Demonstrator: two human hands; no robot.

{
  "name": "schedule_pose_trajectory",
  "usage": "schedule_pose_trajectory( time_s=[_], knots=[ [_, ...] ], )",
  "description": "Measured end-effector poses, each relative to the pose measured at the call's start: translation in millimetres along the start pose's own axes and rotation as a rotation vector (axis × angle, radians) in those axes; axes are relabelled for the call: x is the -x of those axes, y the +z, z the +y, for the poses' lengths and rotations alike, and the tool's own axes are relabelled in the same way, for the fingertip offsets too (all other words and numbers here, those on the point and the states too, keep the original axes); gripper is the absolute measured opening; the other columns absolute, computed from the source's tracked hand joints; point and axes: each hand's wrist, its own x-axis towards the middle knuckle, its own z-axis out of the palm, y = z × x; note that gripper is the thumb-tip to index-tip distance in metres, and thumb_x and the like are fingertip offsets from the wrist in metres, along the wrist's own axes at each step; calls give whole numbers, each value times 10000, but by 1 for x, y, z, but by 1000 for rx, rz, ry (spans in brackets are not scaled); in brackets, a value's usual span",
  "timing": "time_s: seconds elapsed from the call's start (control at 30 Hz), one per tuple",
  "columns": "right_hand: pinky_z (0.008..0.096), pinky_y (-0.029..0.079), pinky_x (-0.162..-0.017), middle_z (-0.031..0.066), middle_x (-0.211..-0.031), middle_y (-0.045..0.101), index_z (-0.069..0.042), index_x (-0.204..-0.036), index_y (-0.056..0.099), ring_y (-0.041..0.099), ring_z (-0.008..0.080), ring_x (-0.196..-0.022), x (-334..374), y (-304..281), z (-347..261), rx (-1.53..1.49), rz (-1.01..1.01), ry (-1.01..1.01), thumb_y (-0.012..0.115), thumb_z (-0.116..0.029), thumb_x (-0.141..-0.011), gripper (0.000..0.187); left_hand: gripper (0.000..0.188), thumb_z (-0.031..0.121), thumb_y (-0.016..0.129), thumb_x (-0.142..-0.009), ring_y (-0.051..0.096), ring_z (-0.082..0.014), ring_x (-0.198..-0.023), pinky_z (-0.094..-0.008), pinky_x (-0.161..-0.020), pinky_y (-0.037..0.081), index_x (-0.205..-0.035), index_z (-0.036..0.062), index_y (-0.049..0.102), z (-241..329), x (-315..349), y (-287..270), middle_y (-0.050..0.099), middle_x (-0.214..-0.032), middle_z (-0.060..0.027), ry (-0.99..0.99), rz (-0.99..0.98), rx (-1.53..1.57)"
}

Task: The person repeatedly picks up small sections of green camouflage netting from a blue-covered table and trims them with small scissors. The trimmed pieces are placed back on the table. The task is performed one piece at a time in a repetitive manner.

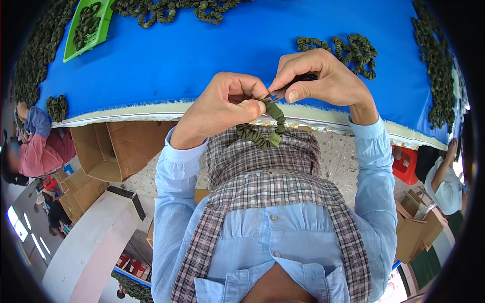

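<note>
- Light-blue shirt [242,237] and checked apron [273,189] lie nearest, below the near edge of the table.
- Left grip [217,108]: thumb and fingers pinching a green gathered fabric ring [279,121], which hangs at the table's near edge, in front of the apron.
- Right grip [328,76]: closed around dark-handled snips [304,78], their blades at the top of the ring.
- Blue cloth covers the table [202,55], its frayed near edge lying above a pale border.
- On the far left stands a green basket [104,31] with more rings inside; loose rings [166,11] lie along the far side, and another cluster [361,53] sits beyond the right hand.
- Dark-green heaps [439,76] line the table's left and right ends.
- Left of the person, an open cardboard box [136,144] stands below the table; a red stool [402,164] and more cartons are at right.
- Speckled floor [336,154] shows between; other people [45,151] sit at both sides.
</note>
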Motion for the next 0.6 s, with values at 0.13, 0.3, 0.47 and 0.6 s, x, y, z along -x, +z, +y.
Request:
schedule_pose_trajectory(
  time_s=[0.13,0.3,0.47,0.6],
  knots=[
    [264,468,-687,24,-867,698,-52,-999,756,610,106,-778,0,0,0,-16,-3,9,749,-193,-849,206,95,49,604,-789,492,-38,-699,-210,-633,373,-849,-8,649,3,0,1,606,-790,16,-10,-4,-7],
    [259,461,-683,13,-848,689,-61,-992,759,597,99,-772,0,0,6,-58,7,-26,751,-176,-848,184,94,47,600,-786,493,-40,-699,-209,-634,374,-849,-8,644,1,0,1,605,-792,11,-2,1,-5],
    [258,462,-684,8,-840,686,-65,-987,760,591,93,-769,1,1,9,-66,20,-46,756,-163,-842,176,102,66,603,-786,493,-43,-699,-212,-634,374,-846,-7,642,3,1,2,605,-791,8,1,4,-5],
    [259,465,-689,8,-840,686,-63,-985,761,592,91,-771,2,2,7,-68,30,-45,760,-162,-839,177,114,87,611,-783,487,-44,-696,-214,-632,370,-844,-6,639,4,1,3,601,-786,9,6,3,-15]
  ],
)
